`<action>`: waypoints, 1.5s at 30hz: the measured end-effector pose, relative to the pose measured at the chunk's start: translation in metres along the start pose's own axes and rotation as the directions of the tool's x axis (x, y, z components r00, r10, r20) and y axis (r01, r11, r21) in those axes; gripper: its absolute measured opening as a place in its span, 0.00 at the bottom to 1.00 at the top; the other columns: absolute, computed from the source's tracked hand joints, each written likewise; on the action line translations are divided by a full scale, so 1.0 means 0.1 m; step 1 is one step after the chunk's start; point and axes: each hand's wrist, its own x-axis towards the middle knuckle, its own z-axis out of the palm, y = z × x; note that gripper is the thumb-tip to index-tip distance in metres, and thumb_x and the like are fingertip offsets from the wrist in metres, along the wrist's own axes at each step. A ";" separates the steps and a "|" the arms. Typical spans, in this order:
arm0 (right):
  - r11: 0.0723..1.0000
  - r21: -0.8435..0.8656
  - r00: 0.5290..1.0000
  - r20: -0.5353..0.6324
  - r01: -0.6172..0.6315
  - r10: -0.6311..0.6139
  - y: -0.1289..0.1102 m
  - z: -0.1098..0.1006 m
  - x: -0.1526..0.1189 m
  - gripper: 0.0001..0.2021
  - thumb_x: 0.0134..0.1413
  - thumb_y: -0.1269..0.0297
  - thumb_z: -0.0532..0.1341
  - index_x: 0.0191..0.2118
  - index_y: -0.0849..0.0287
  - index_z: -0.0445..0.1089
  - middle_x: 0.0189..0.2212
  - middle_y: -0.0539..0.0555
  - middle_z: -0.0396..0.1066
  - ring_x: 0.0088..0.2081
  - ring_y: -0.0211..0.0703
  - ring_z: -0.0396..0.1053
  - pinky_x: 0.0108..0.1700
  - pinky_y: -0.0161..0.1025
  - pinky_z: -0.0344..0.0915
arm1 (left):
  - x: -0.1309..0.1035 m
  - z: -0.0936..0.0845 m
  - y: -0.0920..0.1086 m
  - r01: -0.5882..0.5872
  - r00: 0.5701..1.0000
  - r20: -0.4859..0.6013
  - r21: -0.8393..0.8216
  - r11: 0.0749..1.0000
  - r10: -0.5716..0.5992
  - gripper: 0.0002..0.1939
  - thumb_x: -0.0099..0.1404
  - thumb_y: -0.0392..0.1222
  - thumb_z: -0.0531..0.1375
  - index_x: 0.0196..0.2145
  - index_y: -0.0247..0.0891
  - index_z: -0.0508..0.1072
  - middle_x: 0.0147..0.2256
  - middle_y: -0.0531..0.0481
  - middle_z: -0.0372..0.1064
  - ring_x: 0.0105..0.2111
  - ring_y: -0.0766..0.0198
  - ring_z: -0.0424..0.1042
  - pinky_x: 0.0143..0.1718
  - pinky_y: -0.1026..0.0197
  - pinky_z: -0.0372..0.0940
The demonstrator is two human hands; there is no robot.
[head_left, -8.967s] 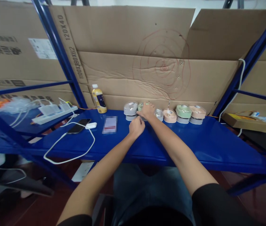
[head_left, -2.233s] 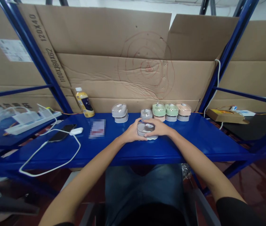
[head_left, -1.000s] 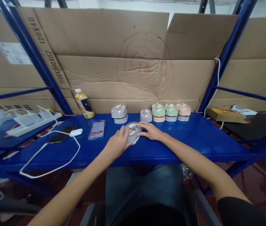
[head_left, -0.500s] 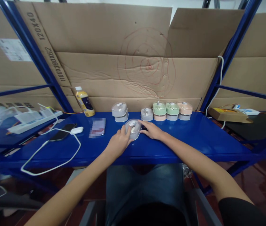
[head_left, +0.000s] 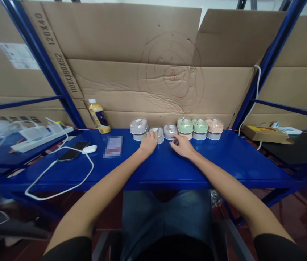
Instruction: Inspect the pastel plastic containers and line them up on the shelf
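Note:
My left hand [head_left: 148, 144] has its fingers curved over the left side of a small grey box with a clear lid [head_left: 158, 135], which stands on the blue shelf top. To the right, my right hand [head_left: 183, 146] has its thumb and fingers apart, with nothing in them. Its fingertips are close to another single grey box [head_left: 170, 131]; whether they touch it I cannot tell. Left of my left hand is a stack of two grey boxes [head_left: 139, 127]. Further right stand a green box on a pink one [head_left: 185, 125], a green-topped stack [head_left: 199, 125] and a pink-topped stack [head_left: 214, 125].
A yellow bottle [head_left: 99, 116] stands at the back left, with a blurred flat packet [head_left: 113, 146] in front. A phone [head_left: 73, 151] and a white cable [head_left: 61, 194] lie further left. Cardboard [head_left: 110, 79] lines the back between blue posts [head_left: 30, 54].
The grey box has gone back from the front middle into the row beside the other boxes. My left hand went with it; my right hand has come off it and shifted right.

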 end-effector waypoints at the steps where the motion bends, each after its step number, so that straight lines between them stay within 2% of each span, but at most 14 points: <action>1: 1.000 0.005 1.000 0.003 0.005 -0.005 0.01 0.01 0.00 0.13 0.62 0.64 0.64 0.51 0.60 0.75 0.37 0.54 0.81 0.32 0.42 0.77 0.40 0.39 0.72 | 0.05 0.02 -0.02 -0.004 1.000 -0.006 -0.008 1.000 0.004 0.30 0.68 0.31 0.51 0.67 0.21 0.62 0.57 0.18 0.68 0.61 0.31 0.66 0.58 0.31 0.64; 7: 1.000 0.022 1.000 0.027 0.014 -0.014 0.02 0.02 0.00 0.13 0.62 0.63 0.64 0.51 0.60 0.75 0.36 0.53 0.81 0.31 0.42 0.76 0.38 0.38 0.70 | 0.16 -0.10 -0.17 -0.042 0.996 -0.072 0.035 0.999 0.044 0.28 0.71 0.31 0.46 0.67 0.19 0.61 0.66 0.20 0.58 0.73 0.36 0.46 0.69 0.33 0.47; 10: 1.000 0.028 1.000 0.027 -0.008 0.007 -0.01 -0.01 -0.01 0.12 0.62 0.64 0.64 0.50 0.59 0.75 0.35 0.53 0.81 0.31 0.42 0.77 0.39 0.39 0.70 | 0.19 -0.23 -0.27 0.104 0.969 -0.234 0.085 0.991 -0.082 0.34 0.71 0.41 0.54 0.70 0.23 0.55 0.71 0.20 0.48 0.74 0.30 0.39 0.68 0.27 0.44; 13: 0.999 0.024 0.999 0.032 -0.027 0.026 -0.04 -0.03 -0.02 0.12 0.62 0.64 0.65 0.50 0.59 0.75 0.35 0.53 0.81 0.32 0.43 0.77 0.40 0.39 0.71 | 0.27 -0.28 -0.40 0.421 0.860 -0.338 0.046 0.906 -0.383 0.47 0.65 0.55 0.63 0.71 0.24 0.51 0.70 0.15 0.46 0.71 0.23 0.45 0.63 0.24 0.51; 16: 0.999 0.014 0.999 0.034 -0.033 0.033 -0.04 -0.03 -0.02 0.11 0.62 0.64 0.65 0.49 0.59 0.76 0.34 0.53 0.81 0.34 0.44 0.77 0.40 0.39 0.71 | 0.36 -0.26 -0.54 0.634 0.738 -0.246 -0.067 0.770 -0.629 0.54 0.59 0.61 0.68 0.70 0.24 0.51 0.66 0.14 0.54 0.65 0.23 0.59 0.58 0.29 0.62; 19: 0.999 0.011 0.999 0.018 -0.037 0.036 -0.01 -0.02 -0.02 0.11 0.62 0.63 0.65 0.49 0.58 0.76 0.35 0.53 0.81 0.34 0.44 0.77 0.40 0.40 0.71 | 0.39 -0.24 -0.63 0.653 0.726 -0.135 -0.175 0.737 -0.675 0.48 0.59 0.58 0.69 0.65 0.24 0.58 0.60 0.20 0.62 0.59 0.30 0.69 0.55 0.38 0.68; 21: 0.999 0.025 1.000 -0.003 -0.029 0.029 0.01 -0.02 0.00 0.11 0.62 0.62 0.64 0.48 0.59 0.76 0.34 0.54 0.81 0.33 0.44 0.77 0.39 0.40 0.71 | 0.34 -0.26 -0.64 0.613 0.749 -0.142 -0.221 0.759 -0.647 0.43 0.60 0.55 0.69 0.62 0.24 0.60 0.58 0.22 0.63 0.58 0.32 0.70 0.56 0.40 0.69; 25: 0.998 0.067 0.995 -0.104 0.005 0.002 0.02 -0.10 0.03 0.12 0.62 0.61 0.64 0.48 0.60 0.76 0.35 0.55 0.79 0.31 0.44 0.75 0.40 0.43 0.73 | 0.16 -0.42 -0.51 0.435 0.794 -0.306 -0.315 0.843 -0.524 0.44 0.63 0.52 0.68 0.65 0.23 0.55 0.60 0.25 0.60 0.61 0.37 0.66 0.61 0.40 0.64; 28: 0.994 0.063 0.971 -0.230 0.088 -0.071 -0.04 -0.26 0.02 0.18 0.61 0.54 0.66 0.52 0.59 0.74 0.43 0.58 0.78 0.41 0.49 0.77 0.50 0.47 0.74 | 0.00 -0.50 -0.33 0.101 0.892 -0.377 -0.375 0.922 -0.251 0.44 0.62 0.51 0.68 0.67 0.29 0.54 0.63 0.31 0.59 0.64 0.42 0.62 0.67 0.42 0.59; 30: 0.983 0.033 0.951 -0.263 0.179 -0.165 -0.07 -0.38 -0.01 0.29 0.55 0.47 0.70 0.58 0.56 0.71 0.54 0.61 0.74 0.55 0.55 0.73 0.60 0.52 0.69 | -0.11 -0.48 -0.18 -0.127 0.951 -0.308 -0.427 0.895 -0.012 0.45 0.59 0.51 0.69 0.66 0.34 0.56 0.63 0.34 0.61 0.65 0.42 0.62 0.68 0.42 0.58; 32: 0.963 0.019 0.948 -0.178 0.270 -0.263 -0.10 -0.47 -0.05 0.42 0.48 0.42 0.74 0.66 0.55 0.65 0.65 0.63 0.64 0.66 0.60 0.64 0.68 0.54 0.61 | -0.21 -0.41 -0.05 -0.261 0.964 -0.180 -0.520 0.813 0.194 0.45 0.57 0.52 0.70 0.66 0.36 0.58 0.65 0.35 0.62 0.65 0.40 0.64 0.68 0.41 0.58; 34: 0.950 0.030 0.950 0.004 0.312 -0.312 -0.10 -0.49 -0.09 0.51 0.42 0.40 0.76 0.70 0.54 0.60 0.69 0.63 0.59 0.70 0.62 0.58 0.71 0.56 0.58 | -0.30 -0.30 0.05 -0.299 0.945 -0.077 -0.599 0.743 0.318 0.45 0.56 0.51 0.70 0.67 0.36 0.59 0.66 0.33 0.61 0.66 0.38 0.63 0.68 0.39 0.58; 38: 0.963 0.028 0.922 0.283 0.268 -0.265 -0.09 -0.39 -0.14 0.52 0.41 0.41 0.76 0.71 0.54 0.60 0.66 0.64 0.66 0.65 0.65 0.66 0.65 0.60 0.65 | -0.39 -0.09 0.14 -0.266 0.932 0.000 -0.680 0.683 0.363 0.50 0.54 0.50 0.71 0.69 0.35 0.56 0.67 0.31 0.59 0.66 0.36 0.62 0.67 0.34 0.58; 45: 0.978 0.071 0.951 0.229 0.197 -0.208 -0.08 -0.34 -0.10 0.49 0.41 0.42 0.75 0.68 0.54 0.64 0.58 0.62 0.74 0.57 0.65 0.73 0.59 0.59 0.70 | -0.41 -0.01 0.10 -0.176 0.962 0.012 -0.739 0.650 0.273 0.58 0.51 0.57 0.75 0.71 0.40 0.53 0.67 0.33 0.59 0.66 0.36 0.62 0.68 0.35 0.58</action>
